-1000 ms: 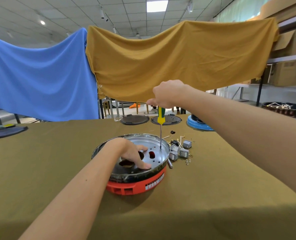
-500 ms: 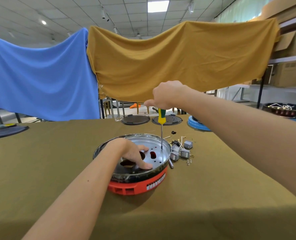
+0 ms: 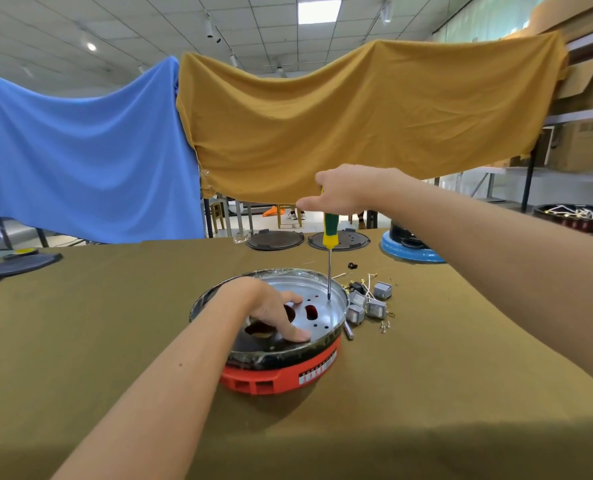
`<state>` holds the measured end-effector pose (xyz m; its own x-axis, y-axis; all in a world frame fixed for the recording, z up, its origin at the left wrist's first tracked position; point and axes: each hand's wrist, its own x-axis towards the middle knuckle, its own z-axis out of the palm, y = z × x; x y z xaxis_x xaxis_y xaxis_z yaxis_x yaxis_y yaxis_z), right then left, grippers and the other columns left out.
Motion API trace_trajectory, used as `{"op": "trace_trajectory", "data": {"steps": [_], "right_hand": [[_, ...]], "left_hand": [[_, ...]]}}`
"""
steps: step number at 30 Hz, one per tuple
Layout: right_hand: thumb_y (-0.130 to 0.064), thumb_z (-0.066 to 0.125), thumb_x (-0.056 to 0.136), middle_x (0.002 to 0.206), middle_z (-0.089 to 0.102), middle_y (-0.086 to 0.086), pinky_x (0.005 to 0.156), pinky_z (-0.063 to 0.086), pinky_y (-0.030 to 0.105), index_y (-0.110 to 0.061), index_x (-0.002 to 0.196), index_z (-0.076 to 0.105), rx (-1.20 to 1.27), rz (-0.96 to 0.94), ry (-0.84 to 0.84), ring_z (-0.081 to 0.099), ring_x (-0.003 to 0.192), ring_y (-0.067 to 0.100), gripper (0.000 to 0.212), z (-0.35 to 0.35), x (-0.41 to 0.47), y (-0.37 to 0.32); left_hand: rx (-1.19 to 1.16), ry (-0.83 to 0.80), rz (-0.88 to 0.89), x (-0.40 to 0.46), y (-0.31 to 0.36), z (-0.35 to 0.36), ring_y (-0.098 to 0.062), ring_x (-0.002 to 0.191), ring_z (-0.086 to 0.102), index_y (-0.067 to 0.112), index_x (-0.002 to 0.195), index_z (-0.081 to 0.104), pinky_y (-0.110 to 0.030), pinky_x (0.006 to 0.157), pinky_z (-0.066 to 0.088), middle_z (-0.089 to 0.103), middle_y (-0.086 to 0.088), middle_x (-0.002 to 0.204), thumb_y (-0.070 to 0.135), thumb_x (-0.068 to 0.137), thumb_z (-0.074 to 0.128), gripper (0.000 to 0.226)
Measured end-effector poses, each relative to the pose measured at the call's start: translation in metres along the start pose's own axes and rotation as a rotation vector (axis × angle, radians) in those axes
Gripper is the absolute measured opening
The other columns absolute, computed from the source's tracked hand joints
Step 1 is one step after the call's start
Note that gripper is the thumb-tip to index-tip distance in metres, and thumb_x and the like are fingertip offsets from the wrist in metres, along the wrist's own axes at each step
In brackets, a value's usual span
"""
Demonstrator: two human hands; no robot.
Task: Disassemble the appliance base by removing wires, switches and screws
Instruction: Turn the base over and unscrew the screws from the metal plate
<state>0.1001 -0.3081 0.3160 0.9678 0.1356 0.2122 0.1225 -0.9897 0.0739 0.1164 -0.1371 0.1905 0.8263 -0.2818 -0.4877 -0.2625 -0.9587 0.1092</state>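
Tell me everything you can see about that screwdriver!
The screwdriver has a green and yellow handle and a thin, shiny metal shaft. It stands nearly upright. The right hand grips the top of the handle from above. Its tip rests on the silvery metal plate inside the round appliance base, near the far right rim. Whether it sits in a screw is too small to tell.

- One appliance base, red underneath with a metal pan on top.
- One screwdriver standing in that base.
- Four grey switches just right of the base.
- Two dark round lids beyond the base.
- Two hanging cloths behind the base, one blue, one mustard.
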Motion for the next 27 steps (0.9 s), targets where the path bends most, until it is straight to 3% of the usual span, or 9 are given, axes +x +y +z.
{"op": "trace_trajectory", "data": {"steps": [3, 6, 8, 11, 15, 19, 22, 24, 27], "right_hand": [[-0.053, 0.042, 0.102, 0.089, 0.06, 0.004, 0.057, 0.039, 0.029, -0.01, 0.103, 0.058, -0.134, -0.057, 0.111, 0.055, 0.072, 0.017, 0.046, 0.004, 0.003, 0.003], [-0.017, 0.053, 0.097, 0.091, 0.057, 0.004, 0.055, 0.035, 0.023, -0.008, 0.104, 0.06, 0.269, -0.202, -0.046, 0.045, 0.064, 0.013, 0.013, -0.002, -0.003, 0.005], [-0.003, 0.054, 0.088, 0.088, 0.057, 0.002, 0.054, 0.036, 0.021, -0.009, 0.099, 0.063, 0.461, -0.235, -0.065, 0.044, 0.063, 0.012, 0.015, -0.003, -0.008, 0.006], [-0.026, 0.055, 0.095, 0.093, 0.057, 0.002, 0.058, 0.04, 0.026, -0.013, 0.107, 0.056, 0.32, -0.167, -0.035, 0.049, 0.07, 0.015, 0.018, 0.001, -0.009, 0.004], [-0.063, 0.037, 0.099, 0.093, 0.058, 0.004, 0.059, 0.039, 0.032, -0.01, 0.11, 0.054, -0.224, -0.005, 0.131, 0.053, 0.073, 0.019, 0.057, 0.004, -0.005, 0.004], [-0.027, 0.057, 0.099, 0.089, 0.053, 0.002, 0.055, 0.037, 0.025, -0.013, 0.103, 0.053, 0.16, -0.156, -0.002, 0.046, 0.066, 0.013, 0.016, -0.001, -0.005, 0.013], [-0.001, 0.061, 0.086, 0.094, 0.055, 0.006, 0.066, 0.045, 0.026, -0.008, 0.106, 0.059, 0.57, -0.204, -0.084, 0.05, 0.075, 0.017, 0.021, 0.0, -0.008, 0.015], [-0.006, 0.061, 0.087, 0.097, 0.054, 0.007, 0.067, 0.047, 0.028, -0.01, 0.106, 0.057, 0.561, -0.179, -0.087, 0.051, 0.08, 0.02, 0.02, 0.002, -0.005, 0.015], [-0.053, 0.052, 0.097, 0.09, 0.053, -0.001, 0.065, 0.046, 0.031, -0.014, 0.105, 0.047, 0.279, -0.087, -0.063, 0.053, 0.079, 0.019, 0.041, 0.002, -0.004, 0.011]], "left_hand": [[0.009, -0.003, -0.006, 0.001, 0.0, 0.0, -0.039, 0.146, 0.025, 0.051, 0.154, 0.006, -0.05, 0.106, 0.035, 0.013, -0.003, 0.166, 0.07, 0.076, 0.069, 0.101], [0.02, -0.002, -0.009, 0.0, 0.0, 0.001, -0.039, 0.147, 0.024, 0.051, 0.154, 0.006, -0.052, 0.11, 0.032, 0.013, -0.003, 0.166, 0.071, 0.076, 0.068, 0.102], [0.017, 0.001, -0.009, 0.0, 0.0, 0.001, -0.039, 0.147, 0.024, 0.051, 0.154, 0.006, -0.052, 0.111, 0.031, 0.013, -0.004, 0.166, 0.071, 0.076, 0.068, 0.102], [0.02, -0.001, -0.006, 0.0, 0.0, 0.001, -0.039, 0.148, 0.021, 0.05, 0.154, 0.006, -0.054, 0.112, 0.03, 0.012, -0.003, 0.167, 0.07, 0.077, 0.068, 0.101], [0.025, 0.008, -0.011, 0.0, 0.0, 0.001, -0.039, 0.148, 0.021, 0.051, 0.154, 0.006, -0.054, 0.112, 0.03, 0.011, -0.002, 0.167, 0.07, 0.077, 0.068, 0.101], [0.028, 0.002, -0.008, 0.001, -0.001, 0.001, -0.04, 0.148, 0.021, 0.051, 0.154, 0.006, -0.055, 0.112, 0.03, 0.011, -0.002, 0.167, 0.071, 0.076, 0.068, 0.102], [0.018, -0.008, -0.013, 0.002, -0.001, 0.0, -0.04, 0.147, 0.023, 0.051, 0.154, 0.006, -0.054, 0.111, 0.031, 0.012, -0.004, 0.167, 0.07, 0.076, 0.069, 0.102], [0.016, -0.012, -0.012, 0.003, -0.001, 0.001, -0.04, 0.147, 0.023, 0.052, 0.153, 0.006, -0.054, 0.11, 0.032, 0.013, -0.004, 0.167, 0.07, 0.075, 0.069, 0.102], [0.012, -0.009, -0.019, 0.002, -0.001, 0.0, -0.041, 0.147, 0.024, 0.052, 0.153, 0.006, -0.054, 0.11, 0.032, 0.013, -0.004, 0.166, 0.07, 0.074, 0.07, 0.103]]}}
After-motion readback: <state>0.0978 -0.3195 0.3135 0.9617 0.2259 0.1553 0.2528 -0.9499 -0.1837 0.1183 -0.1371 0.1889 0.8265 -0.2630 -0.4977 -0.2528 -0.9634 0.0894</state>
